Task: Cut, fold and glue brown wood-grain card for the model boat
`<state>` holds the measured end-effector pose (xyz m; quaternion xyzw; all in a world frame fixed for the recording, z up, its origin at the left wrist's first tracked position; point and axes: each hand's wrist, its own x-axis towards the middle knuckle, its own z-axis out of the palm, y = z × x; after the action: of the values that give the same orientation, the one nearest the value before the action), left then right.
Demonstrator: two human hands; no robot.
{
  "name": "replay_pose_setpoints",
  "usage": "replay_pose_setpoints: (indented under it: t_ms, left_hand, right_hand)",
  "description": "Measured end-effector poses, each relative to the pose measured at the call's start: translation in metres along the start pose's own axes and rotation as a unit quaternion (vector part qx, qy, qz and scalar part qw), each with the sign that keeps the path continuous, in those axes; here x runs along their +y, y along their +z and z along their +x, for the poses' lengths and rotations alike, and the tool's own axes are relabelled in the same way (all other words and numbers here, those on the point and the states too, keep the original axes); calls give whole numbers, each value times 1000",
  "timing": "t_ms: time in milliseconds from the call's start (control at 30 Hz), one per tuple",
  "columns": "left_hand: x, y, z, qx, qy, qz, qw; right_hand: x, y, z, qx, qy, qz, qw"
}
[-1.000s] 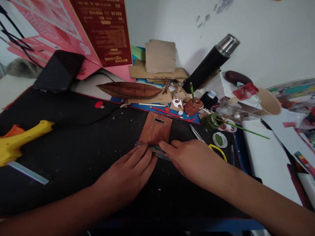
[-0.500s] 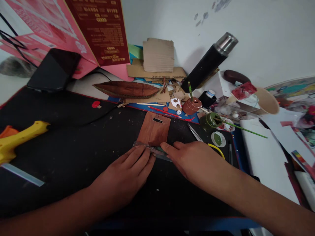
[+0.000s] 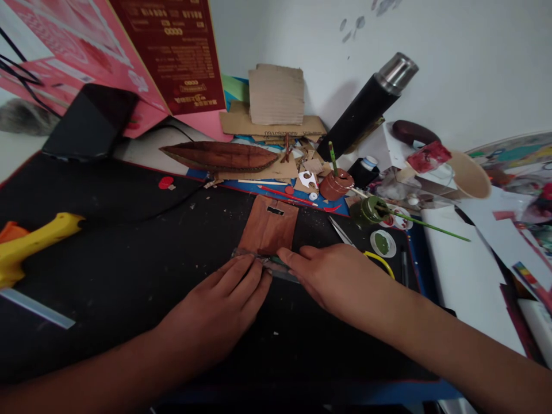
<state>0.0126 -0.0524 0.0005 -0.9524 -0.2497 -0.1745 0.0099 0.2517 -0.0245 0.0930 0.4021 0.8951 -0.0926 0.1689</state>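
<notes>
A brown-painted cardboard piece (image 3: 268, 230) with a small dark slot near its far end lies flat on the black mat. Across its near edge runs a clear plastic strip (image 3: 284, 275), partly covered by my fingers. My left hand (image 3: 233, 293) is closed on the strip's left part, fingers together and pressing down. From the right, my right hand (image 3: 319, 270) holds the strip's other part, its index fingertip at the cardboard's near right corner. Something small and green shows by that fingertip; I cannot make out what it is. Both palms' undersides are hidden.
Scissors (image 3: 340, 230) with a yellow handle lie beside my right hand. Paint jars (image 3: 336, 185), a brown boat-shaped shell (image 3: 219, 156), cardboard scraps and a leaning black flask (image 3: 360, 109) stand behind. A yellow glue gun (image 3: 38, 244) lies at the left.
The view has shifted very slightly. Both hands keep nearly the same place on the strip, and the cardboard stays put.
</notes>
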Motion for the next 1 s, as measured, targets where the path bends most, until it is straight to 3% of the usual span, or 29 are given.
replay_pose_setpoints:
  t_ms: [367,1000]
  left_hand:
    - [0,-1,0,-9,-8,-9,1000]
    - [-1,-3,2,1,-2,0,1000]
  right_hand:
    - [-1,-3,-7,-10,25,4,1000]
    - [-2,-1,1,8,4,3,1000]
